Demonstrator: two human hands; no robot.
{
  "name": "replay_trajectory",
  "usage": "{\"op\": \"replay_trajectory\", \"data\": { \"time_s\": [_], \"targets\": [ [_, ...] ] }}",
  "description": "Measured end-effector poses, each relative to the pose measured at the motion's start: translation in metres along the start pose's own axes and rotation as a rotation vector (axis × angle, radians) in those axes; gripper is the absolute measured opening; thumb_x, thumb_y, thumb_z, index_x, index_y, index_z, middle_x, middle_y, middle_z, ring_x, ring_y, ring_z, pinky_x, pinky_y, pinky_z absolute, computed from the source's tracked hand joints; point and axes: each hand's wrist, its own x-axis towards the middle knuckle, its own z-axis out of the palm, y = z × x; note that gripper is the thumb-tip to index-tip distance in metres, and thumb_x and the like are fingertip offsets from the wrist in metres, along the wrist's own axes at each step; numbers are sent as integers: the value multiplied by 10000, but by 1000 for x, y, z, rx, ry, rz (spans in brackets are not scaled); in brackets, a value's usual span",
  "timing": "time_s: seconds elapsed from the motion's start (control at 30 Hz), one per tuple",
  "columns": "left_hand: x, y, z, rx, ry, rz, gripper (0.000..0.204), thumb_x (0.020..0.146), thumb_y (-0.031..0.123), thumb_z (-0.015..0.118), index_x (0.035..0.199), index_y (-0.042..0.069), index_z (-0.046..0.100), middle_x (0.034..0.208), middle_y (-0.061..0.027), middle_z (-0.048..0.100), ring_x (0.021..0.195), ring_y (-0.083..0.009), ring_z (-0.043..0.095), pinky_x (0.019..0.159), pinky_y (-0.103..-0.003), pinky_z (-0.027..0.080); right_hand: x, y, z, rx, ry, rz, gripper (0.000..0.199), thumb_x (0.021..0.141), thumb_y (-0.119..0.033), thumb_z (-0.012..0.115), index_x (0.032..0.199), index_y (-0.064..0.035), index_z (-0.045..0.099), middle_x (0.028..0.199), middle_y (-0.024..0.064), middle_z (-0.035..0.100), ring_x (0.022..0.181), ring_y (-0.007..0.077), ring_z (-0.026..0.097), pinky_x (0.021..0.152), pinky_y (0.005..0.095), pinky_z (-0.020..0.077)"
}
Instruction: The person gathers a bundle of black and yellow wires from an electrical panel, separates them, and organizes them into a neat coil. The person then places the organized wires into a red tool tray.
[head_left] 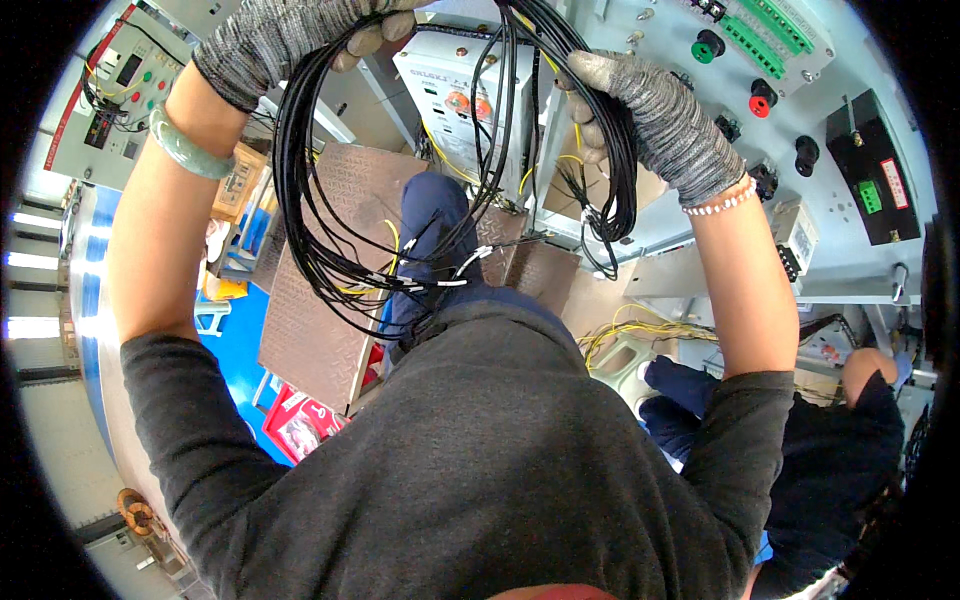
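Observation:
A large looped bundle of thin black wires (297, 190) hangs between my two hands, with a few yellow wires among them. My left hand (290, 40), in a grey knitted glove with coated fingertips, grips the bundle's upper left. Opposite it, my gloved right hand (650, 115) is closed around the right-hand part, its thumb on top of the wires. White marker sleeves (474, 262) show on the loose ends, which droop over my raised knee. The right-hand loop ends in a small cluster of bent tips (607, 225).
Behind the wires stands a white metal box (460, 85) with orange parts. A panel with green terminal strips (765, 40) and a black module (872, 168) fills the right. Below are a brown checkered-plate step (320, 280) and a red bin (295, 420). A co-worker (830, 450) crouches at lower right.

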Motion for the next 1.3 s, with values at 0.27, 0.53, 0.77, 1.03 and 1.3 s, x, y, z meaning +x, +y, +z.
{"op": "replay_trajectory", "data": {
  "time_s": [0.27, 0.53, 0.77, 1.03, 1.3],
  "targets": [
    [9, -2, 1, 133, 0, -47, 221, 850, 202, 642, 983, 32, 597, 635, 29, 513, 470, -39, 463, 406, -161, 338, 2, 7, -5, -131, -25, -127, 367, 855, -392, 590, 936, -34, 603, 734, 33, 596, 622, 116, 590, 544, 266, 510],
    [33, -43, -33, 192, 137, 194, 477, 857, 279, 601, 1254, 34, 500, 704, 63, 493, 512, -4, 384, 422, -144, 278, 3, 5, -19, -455, -96, -299, 315, 844, -315, 589, 976, -29, 605, 668, 20, 576, 622, 125, 560, 599, 270, 472],
    [29, -33, -49, 454, 41, 66, 464, 866, 286, 587, 1260, 53, 506, 685, 72, 471, 454, -7, 293, 402, -167, 224, -12, 25, -27, -352, -159, -131, 289, 825, -317, 629, 898, -37, 625, 579, -25, 497, 470, 59, 478, 428, 215, 411],
    [49, -53, -88, 537, 8, 115, 458, 855, 306, 597, 1244, 76, 519, 641, 64, 441, 442, -21, 303, 412, -180, 230, -30, 48, -43, -584, -115, -125, 465, 791, -461, 630, 962, -29, 627, 647, -8, 545, 580, 80, 532, 556, 249, 458],
    [44, -99, -49, 377, 183, 256, 478, 849, 293, 635, 1256, 72, 520, 741, 49, 525, 517, -15, 401, 430, -168, 318, -51, 50, -46, -1192, 36, -846, 379, 742, -148, 644, 1110, -128, 555, 927, 140, 567, 750, 285, 575, 606, 338, 480]
  ]
}}
